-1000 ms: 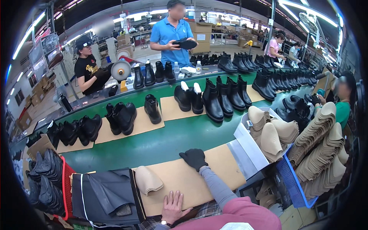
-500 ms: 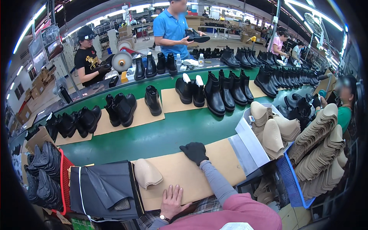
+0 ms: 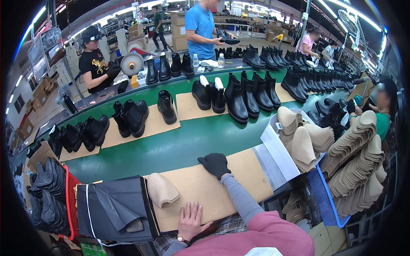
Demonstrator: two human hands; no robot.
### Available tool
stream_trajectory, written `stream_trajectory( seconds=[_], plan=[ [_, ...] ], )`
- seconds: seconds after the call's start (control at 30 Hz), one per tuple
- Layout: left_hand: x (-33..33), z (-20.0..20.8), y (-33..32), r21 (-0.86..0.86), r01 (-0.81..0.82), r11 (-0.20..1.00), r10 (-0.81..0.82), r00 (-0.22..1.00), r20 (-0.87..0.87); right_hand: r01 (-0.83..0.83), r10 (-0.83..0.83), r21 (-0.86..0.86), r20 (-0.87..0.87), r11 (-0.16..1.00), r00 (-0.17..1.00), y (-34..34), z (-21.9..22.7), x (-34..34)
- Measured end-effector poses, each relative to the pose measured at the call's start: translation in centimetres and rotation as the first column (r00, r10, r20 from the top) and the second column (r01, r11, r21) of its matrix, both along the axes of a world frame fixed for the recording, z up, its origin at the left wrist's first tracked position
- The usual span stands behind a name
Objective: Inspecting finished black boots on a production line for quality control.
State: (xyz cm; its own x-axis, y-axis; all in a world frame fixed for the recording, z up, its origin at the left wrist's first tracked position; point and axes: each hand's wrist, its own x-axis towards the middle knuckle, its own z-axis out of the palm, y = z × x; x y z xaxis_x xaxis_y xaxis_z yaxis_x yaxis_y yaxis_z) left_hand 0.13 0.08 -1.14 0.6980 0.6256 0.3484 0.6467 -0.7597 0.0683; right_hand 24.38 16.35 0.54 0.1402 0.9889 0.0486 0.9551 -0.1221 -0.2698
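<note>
My bare left hand (image 3: 191,219) lies flat on a tan cardboard sheet (image 3: 243,175) in front of me, fingers stretched out. My right hand (image 3: 215,165), in a black glove, rests at the sheet's far edge beside the green conveyor belt (image 3: 183,147). Its fingers point left and I see nothing held in them. Left of my hands, a small nested stack of beige curved boot inserts (image 3: 161,190) lies on the sheet. Beside it is a stack of black sheets (image 3: 115,211) with a white strap around it.
Black boots (image 3: 237,100) stand in a row along the belt on cardboard. To my right are a white box (image 3: 279,149) and a blue basket (image 3: 324,200), both holding beige inserts. A red basket (image 3: 71,200) with black wrapped bundles sits left. Several co-workers stand across and beside the belt.
My hands stay in nearly the same places, and the view has shifted slightly. Across the belt, the person in blue has moved right with a shoe. A walking person now shows in the background.
</note>
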Motion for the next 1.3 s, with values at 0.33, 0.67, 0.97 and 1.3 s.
stream_trajectory(
  seconds=[0.33,0.67,0.97,1.3],
  plan=[
    [0.0,0.2,0.1,-0.01,0.006,1.0,-0.006,1.0,0.006,0.002,-0.002,-0.023,0.007,1.0,1.0,0.0,0.5,-0.2],
    [0.0,0.0,-0.1,-0.013,0.002,1.0,-0.002,1.0,-0.003,-0.008,0.01,-0.042,0.044,0.999,0.999,0.1,0.0,-0.1],
    [-1.9,6.7,0.3,-0.606,0.302,0.736,-0.035,0.911,0.412,-0.013,0.015,-0.073,0.026,0.997,1.0,0.5,0.1,0.0],
    [4.7,27.5,0.2,0.031,0.998,0.053,-0.603,0.007,0.798,0.023,-0.021,-0.069,0.02,0.997,1.0,0.5,-0.4,0.3]
  ],
)
